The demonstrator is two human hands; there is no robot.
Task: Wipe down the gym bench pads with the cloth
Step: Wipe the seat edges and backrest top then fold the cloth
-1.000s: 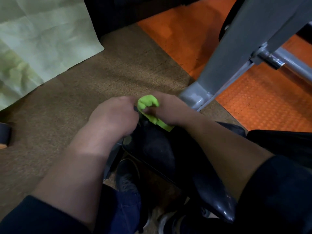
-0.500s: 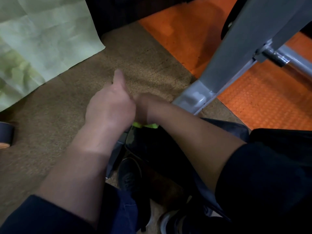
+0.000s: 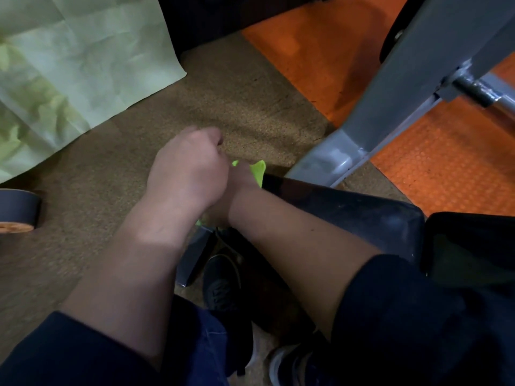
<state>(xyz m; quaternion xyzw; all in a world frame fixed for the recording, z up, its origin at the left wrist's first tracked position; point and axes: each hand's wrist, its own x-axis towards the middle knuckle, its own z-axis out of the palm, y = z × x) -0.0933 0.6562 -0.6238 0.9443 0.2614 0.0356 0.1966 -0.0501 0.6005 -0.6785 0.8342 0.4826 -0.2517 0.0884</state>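
The black bench pad (image 3: 354,210) runs from the middle to the right, dusty on top. A bright green cloth (image 3: 258,170) shows at the pad's left end, just beyond my right hand (image 3: 242,188). That hand lies on the pad's end and is mostly hidden behind my left hand, with the cloth under its fingers. My left hand (image 3: 187,171) sits over it, fingers curled into a fist, nothing visible inside. A sliver of green also peeks out below my left wrist.
A grey metal frame leg (image 3: 362,140) slants down to the floor just beyond the pad. Orange rubber matting (image 3: 451,168) lies right, brown carpet (image 3: 92,196) left. A pale green paper sheet (image 3: 69,65) and a tape roll (image 3: 16,210) are at left. My shoe (image 3: 223,282) is below.
My left hand has curled from thumb-out into a fist and shifted over my right hand. The cloth, nearly hidden half a second ago, shows again past the fingers.
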